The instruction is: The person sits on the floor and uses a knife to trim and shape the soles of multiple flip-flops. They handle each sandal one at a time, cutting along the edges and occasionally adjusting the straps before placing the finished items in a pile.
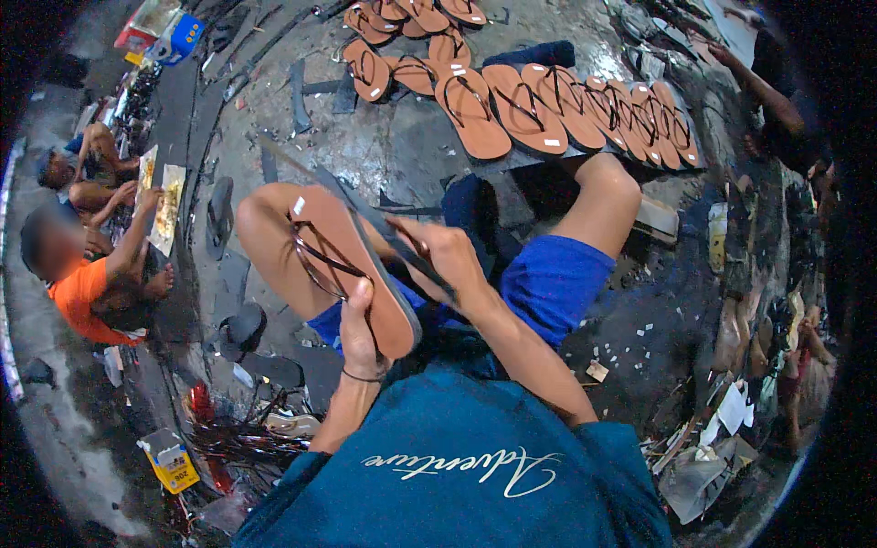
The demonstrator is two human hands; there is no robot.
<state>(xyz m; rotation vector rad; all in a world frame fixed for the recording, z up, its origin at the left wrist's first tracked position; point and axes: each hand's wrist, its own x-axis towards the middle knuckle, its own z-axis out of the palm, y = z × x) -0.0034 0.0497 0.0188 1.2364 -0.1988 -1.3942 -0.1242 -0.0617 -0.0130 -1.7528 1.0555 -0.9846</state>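
Note:
My left hand [358, 331] grips a brown flip-flop [340, 233] by its lower half, thumb on the footbed beside the dark glossy strap. The sole stands tilted above my left knee, with a small white label near its upper end. My right hand [448, 260] is closed around a long, dark knife [361, 205], which is smeared by motion. The blade lies along the flip-flop's right edge, its thin tip reaching past the upper end. Whether blade and sole touch I cannot tell.
Finished-looking flip-flops [470, 111] lie in an overlapping row beyond my knees, with more behind. A person in orange [96, 297] sits at the left; another person's arm [758, 91] is at the far right. Glossy dark straps [247, 438] and a yellow box [169, 461] lie lower left.

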